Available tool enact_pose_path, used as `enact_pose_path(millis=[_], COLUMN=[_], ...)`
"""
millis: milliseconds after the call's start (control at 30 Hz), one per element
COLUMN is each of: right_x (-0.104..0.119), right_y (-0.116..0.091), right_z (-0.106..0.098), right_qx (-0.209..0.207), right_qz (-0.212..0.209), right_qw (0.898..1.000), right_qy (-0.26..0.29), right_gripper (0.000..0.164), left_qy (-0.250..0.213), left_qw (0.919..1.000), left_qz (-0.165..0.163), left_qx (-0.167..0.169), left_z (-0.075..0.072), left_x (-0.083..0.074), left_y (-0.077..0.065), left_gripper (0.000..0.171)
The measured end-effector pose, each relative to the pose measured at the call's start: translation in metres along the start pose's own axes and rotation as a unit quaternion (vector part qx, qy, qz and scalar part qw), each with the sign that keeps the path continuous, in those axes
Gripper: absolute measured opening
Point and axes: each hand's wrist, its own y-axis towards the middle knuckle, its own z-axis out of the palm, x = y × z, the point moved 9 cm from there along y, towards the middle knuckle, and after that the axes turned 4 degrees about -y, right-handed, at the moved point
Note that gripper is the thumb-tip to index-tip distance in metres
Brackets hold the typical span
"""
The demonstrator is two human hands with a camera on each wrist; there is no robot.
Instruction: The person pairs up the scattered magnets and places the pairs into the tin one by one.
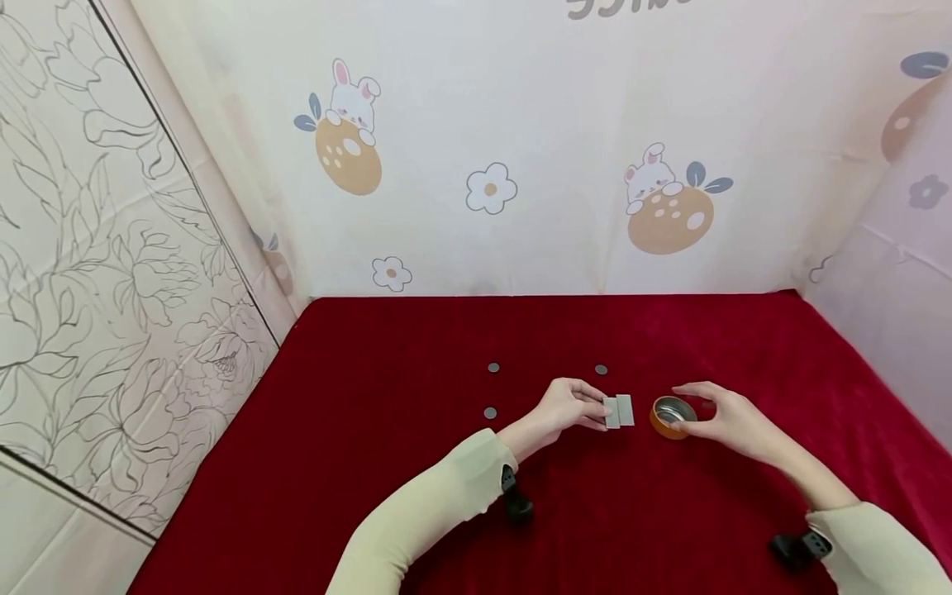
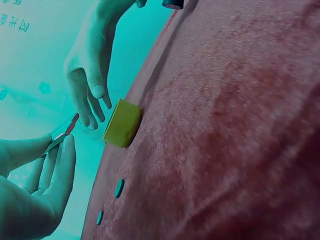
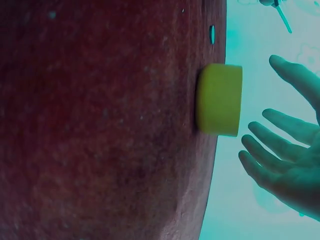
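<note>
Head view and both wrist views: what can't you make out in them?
Pale flat piece, head view: one end hidden by the left hand's fingers.
Grey discs, head view: any markings, too small.
Tin, right wrist view: inside hidden by its own wall.
Right hand, right wrist view: partly cut off by the right edge.
Lettering, head view: cut off by the top edge.
</note>
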Motion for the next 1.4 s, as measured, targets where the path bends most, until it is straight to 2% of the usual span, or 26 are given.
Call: enact_pose_path(millis=[133,367,600,800,1233,1400], right_x=[-0.007,-0.015,-0.018,-0.019,-0.019,-0.02], right_y=[0.001,0.001,0.003,0.006,0.006,0.007], right_z=[0.002,0.009,0.017,0.02,0.02,0.02], right_qx=[0.014,0.045,0.061,0.07,0.065,0.066], right_qz=[0.007,0.01,0.0,0.009,0.008,0.018], right_qw=[1.0,0.998,0.996,0.997,0.997,0.997], right_qy=[0.01,0.037,0.061,0.042,0.035,0.035], right_gripper=[0.05,0.056,0.059,0.057,0.053,0.056], left_qy=[-0.022,-0.03,-0.046,-0.05,-0.048,-0.042], left_qw=[0.9997,0.9994,0.9983,0.9979,0.9952,0.9951], left_qz=[0.001,-0.005,-0.013,-0.016,-0.033,-0.028], left_qx=[-0.006,-0.018,-0.032,-0.039,-0.078,-0.085], left_z=[0.006,0.015,0.025,0.032,0.041,0.048], left_x=[0.0,0.005,0.012,0.015,0.028,0.026], left_y=[0.006,0.015,0.025,0.03,0.042,0.045], left_gripper=[0.017,0.015,0.012,0.011,0.007,0.007])
